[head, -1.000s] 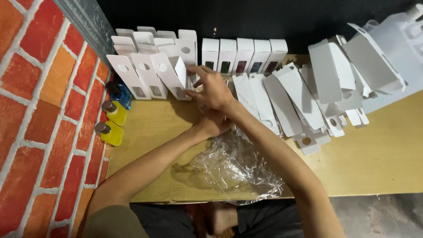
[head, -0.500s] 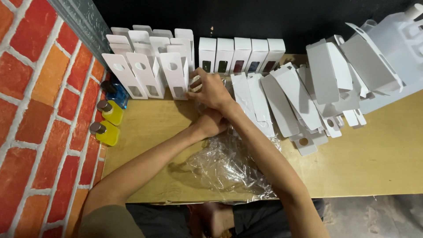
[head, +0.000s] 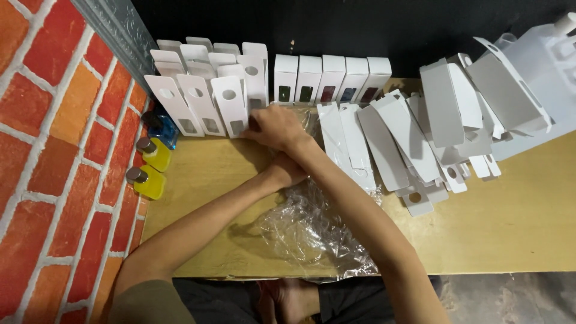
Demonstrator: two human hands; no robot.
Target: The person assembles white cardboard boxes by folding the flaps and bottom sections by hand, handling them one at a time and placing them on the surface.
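My right hand [head: 277, 127]: fingers curled, resting against a standing white carton [head: 233, 103] at the row's end. My left hand [head: 288, 173]: tucked beneath that wrist, grip unclear, above crumpled plastic wrap [head: 312, 231].

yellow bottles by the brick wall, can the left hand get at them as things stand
Probably yes. The yellow bottles stand in the open beside the brick wall, with bare table between them and the left hand, tucked under the right forearm.
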